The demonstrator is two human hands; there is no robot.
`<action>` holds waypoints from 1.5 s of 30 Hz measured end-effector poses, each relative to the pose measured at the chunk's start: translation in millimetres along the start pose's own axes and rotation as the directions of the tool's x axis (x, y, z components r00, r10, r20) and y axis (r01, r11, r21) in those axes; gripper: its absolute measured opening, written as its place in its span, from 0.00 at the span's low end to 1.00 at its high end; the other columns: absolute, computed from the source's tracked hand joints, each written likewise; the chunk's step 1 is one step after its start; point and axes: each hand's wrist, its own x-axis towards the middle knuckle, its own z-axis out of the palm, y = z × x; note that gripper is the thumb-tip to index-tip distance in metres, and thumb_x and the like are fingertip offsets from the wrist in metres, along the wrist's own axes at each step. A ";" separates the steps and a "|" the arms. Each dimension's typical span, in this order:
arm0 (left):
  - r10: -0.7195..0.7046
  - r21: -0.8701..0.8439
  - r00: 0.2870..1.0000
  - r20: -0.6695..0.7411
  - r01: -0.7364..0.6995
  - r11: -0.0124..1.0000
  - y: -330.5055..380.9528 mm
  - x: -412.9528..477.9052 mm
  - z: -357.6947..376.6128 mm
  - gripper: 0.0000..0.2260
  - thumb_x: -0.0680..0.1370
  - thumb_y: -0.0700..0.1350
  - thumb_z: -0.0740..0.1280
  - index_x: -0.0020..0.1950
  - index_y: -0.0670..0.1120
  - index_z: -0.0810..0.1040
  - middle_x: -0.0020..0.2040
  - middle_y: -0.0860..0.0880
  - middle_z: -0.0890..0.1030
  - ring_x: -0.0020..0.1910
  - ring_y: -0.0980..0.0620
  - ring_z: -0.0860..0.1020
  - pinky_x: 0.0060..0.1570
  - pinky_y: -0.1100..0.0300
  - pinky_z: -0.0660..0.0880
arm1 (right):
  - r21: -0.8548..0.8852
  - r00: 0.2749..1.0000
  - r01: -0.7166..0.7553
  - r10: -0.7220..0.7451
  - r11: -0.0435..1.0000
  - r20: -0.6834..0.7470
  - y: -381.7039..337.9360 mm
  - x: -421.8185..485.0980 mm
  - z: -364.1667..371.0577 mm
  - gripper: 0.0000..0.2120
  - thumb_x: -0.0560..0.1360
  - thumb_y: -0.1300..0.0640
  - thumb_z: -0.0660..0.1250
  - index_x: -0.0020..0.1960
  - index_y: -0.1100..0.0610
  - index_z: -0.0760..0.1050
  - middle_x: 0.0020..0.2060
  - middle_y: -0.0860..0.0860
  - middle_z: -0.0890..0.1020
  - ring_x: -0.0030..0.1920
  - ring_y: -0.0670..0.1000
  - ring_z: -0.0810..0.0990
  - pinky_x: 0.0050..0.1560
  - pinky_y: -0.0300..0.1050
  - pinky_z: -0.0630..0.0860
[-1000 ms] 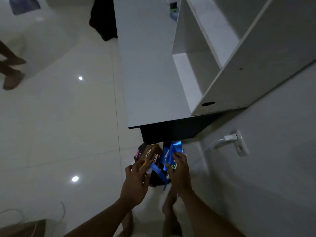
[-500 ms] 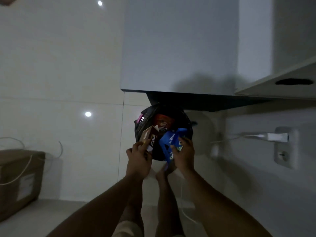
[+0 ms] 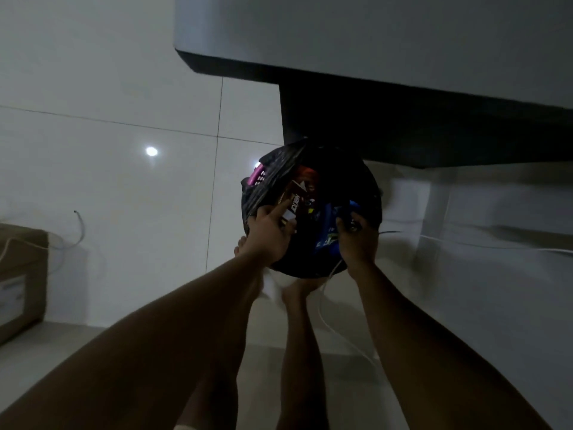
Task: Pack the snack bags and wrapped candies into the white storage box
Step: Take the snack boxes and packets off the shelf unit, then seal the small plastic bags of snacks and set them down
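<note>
Head view. Grips brown rectangular snack packet (image 3: 294, 203) in left hand (image 3: 269, 232) and blue crinkled snack bag (image 3: 328, 232) in right hand (image 3: 357, 242). Holds both at mouth of round black-plastic-lined bin (image 3: 270, 169) on floor (image 3: 124, 88) beneath white counter (image 3: 372, 26), presumably mid-transfer. Shows white lettering, roughly "NEX…", on brown packet; rest blurred. White storage box not visible.
</note>
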 end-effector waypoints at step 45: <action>0.697 0.337 0.568 -0.438 -0.615 0.713 377.4 -292.0 -405.9 0.28 0.82 0.52 0.61 0.79 0.47 0.56 0.76 0.44 0.61 0.73 0.44 0.66 0.70 0.47 0.67 | -0.054 0.456 0.872 -0.847 0.486 -0.273 -434.0 -303.8 -300.3 0.13 0.81 0.55 0.62 0.64 0.56 0.76 0.62 0.50 0.75 0.56 0.51 0.80 0.55 0.41 0.74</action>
